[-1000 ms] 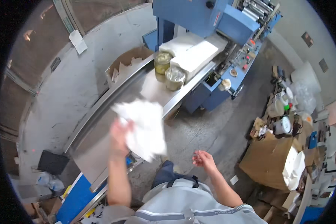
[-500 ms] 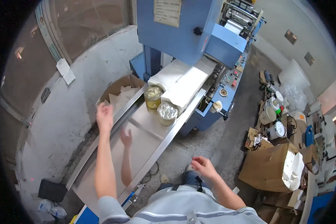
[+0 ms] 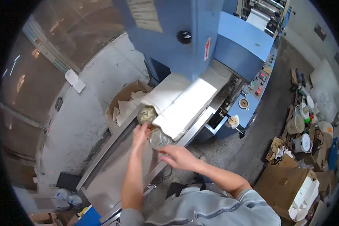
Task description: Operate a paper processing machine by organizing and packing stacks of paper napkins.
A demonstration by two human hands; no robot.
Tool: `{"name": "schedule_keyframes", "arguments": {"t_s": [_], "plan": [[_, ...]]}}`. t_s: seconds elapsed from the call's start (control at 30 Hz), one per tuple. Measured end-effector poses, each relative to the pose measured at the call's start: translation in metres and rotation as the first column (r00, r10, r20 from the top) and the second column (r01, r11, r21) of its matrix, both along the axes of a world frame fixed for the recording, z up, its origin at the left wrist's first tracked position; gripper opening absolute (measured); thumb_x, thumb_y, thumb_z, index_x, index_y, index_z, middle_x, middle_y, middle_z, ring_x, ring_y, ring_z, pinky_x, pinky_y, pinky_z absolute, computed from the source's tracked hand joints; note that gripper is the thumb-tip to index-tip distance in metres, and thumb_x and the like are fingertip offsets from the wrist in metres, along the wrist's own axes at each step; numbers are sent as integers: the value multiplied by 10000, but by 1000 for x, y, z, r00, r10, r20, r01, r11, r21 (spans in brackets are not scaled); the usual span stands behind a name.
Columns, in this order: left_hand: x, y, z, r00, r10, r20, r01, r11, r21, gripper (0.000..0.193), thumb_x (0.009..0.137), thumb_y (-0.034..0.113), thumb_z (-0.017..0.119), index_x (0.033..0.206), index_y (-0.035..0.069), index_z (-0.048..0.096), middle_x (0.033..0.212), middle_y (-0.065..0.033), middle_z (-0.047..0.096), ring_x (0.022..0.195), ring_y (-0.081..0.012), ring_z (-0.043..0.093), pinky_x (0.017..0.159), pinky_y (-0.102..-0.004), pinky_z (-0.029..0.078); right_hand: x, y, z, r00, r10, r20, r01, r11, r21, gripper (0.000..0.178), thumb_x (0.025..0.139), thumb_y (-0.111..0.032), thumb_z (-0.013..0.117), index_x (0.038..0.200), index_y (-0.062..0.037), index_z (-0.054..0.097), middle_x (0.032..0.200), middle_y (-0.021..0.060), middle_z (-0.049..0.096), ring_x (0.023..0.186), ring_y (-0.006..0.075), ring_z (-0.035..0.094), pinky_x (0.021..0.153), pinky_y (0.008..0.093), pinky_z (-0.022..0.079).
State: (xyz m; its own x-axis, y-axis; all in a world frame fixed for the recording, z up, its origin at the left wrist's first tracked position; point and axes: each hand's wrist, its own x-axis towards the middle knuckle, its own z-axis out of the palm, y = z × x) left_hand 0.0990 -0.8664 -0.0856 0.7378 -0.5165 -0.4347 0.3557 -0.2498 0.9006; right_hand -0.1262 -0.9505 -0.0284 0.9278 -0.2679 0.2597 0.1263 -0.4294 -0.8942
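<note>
Head view: with left hand [image 3: 140,136] and right hand [image 3: 180,156] at round, shiny, grey-green jars [image 3: 147,114], cannot tell grip. By bumping, might crease stacked white paper [image 3: 194,103].

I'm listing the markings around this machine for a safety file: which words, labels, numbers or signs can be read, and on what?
Pale sheet on the blue machine: print too blurred to read.
Red-and-white sticker on that machine: too small to read.
Control panel: any markings too small to read.
Grey shirt: lettering shows; I don't copy it out.
</note>
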Motion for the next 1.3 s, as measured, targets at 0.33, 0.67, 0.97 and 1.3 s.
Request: {"name": "schedule_keyframes", "arguments": {"t_s": [0.33, 0.67, 0.97, 1.3], "plan": [[-27, -4, -7, 987, 152, 50, -143, 978, -154, 382, 1005, 238, 564, 1250, -54, 543, 1079, -113, 665, 944, -164, 639, 835, -274, 496, -37, -51, -37, 994, 90, 61, -102, 971, 217, 105, 817, -7, 527, 889, -7, 603, 843, 161, 608, 829, 348, 629, 731, 413, 508], [-21, -1, -14, 993, 51, 108, -33, 986, -161, 285, 1014, 234, 549, 1073, -32, 634, 970, -75, 662, 921, -145, 616, 790, -275, 478, -84, -54, -54, 992, -57, -114, 85, 963, 257, 85, 800, -20, 509, 804, -12, 593, 786, 119, 594, 747, 281, 611, 666, 379, 484], [12, 7, -3, 998, 55, -43, -59, 993, -100, 485, 969, 372, 613, 1233, -33, 569, 1085, -158, 675, 963, -242, 673, 863, -353, 538, -66, -26, -23, 996, 25, -91, -20, 998, 54, 79, 820, -26, 529, 847, -7, 600, 835, 146, 605, 787, 337, 618, 702, 406, 498], [-61, 67, -17, 925, 380, -18, -370, 888, -272, 433, 992, 260, 595, 1329, 5, 501, 1132, -114, 649, 993, -185, 656, 832, -289, 540, 55, -27, 5, 961, 276, 22, -222, 816, -534, 552, 740, -118, 770, 1245, -62, 553, 1246, 184, 543, 1174, 370, 524, 973, 416, 458]]}}
